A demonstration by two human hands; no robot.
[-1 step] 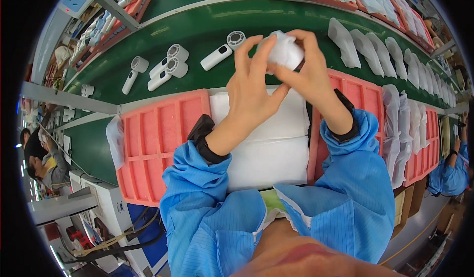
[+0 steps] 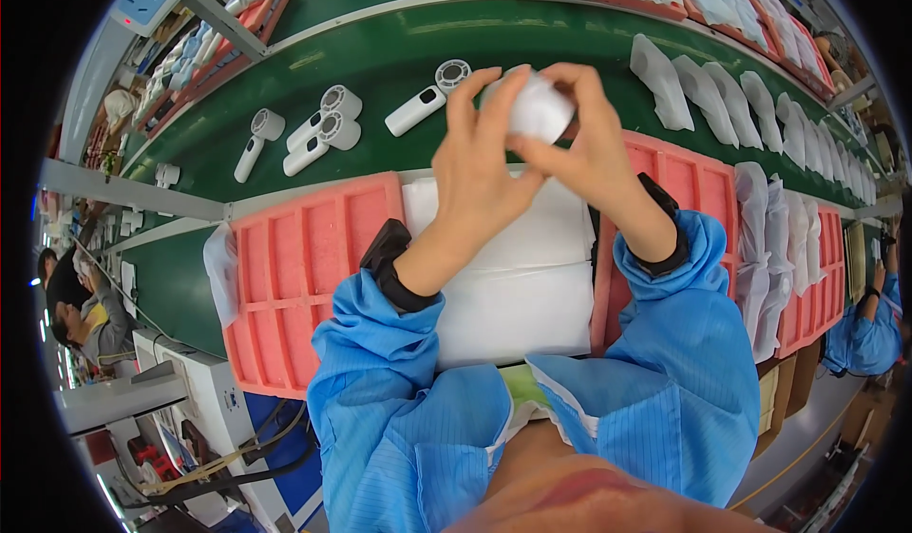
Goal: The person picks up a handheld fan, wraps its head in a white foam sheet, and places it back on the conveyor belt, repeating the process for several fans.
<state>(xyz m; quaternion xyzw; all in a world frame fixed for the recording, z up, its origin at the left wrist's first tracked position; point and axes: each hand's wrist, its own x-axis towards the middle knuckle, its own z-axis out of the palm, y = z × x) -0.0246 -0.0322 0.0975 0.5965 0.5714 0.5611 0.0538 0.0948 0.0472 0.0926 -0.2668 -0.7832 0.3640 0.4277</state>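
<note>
Both hands grip one white pouch.
Left hand point(image 2: 484, 167) and right hand point(image 2: 594, 153) pinch the white pouch point(image 2: 540, 110) between closed fingertips, above the green belt point(image 2: 380, 67).

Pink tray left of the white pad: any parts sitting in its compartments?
No. The pink tray shows only bare compartments; the white handheld devices lie on the green belt beyond it.

- Your left hand point(image 2: 480, 167) and right hand point(image 2: 594, 153) pinch a small white rounded object in a thin white wrap point(image 2: 540, 107) between their fingertips, above the green conveyor belt point(image 2: 380, 58).
- Below your wrists lies a stack of white foam sheets point(image 2: 518, 286), between two pink moulded trays with rectangular pockets point(image 2: 304, 267).
- Four white handheld fans point(image 2: 323, 129) lie on the belt, left of your hands.
- White bagged pieces point(image 2: 703, 86) line the belt to the right.
</note>
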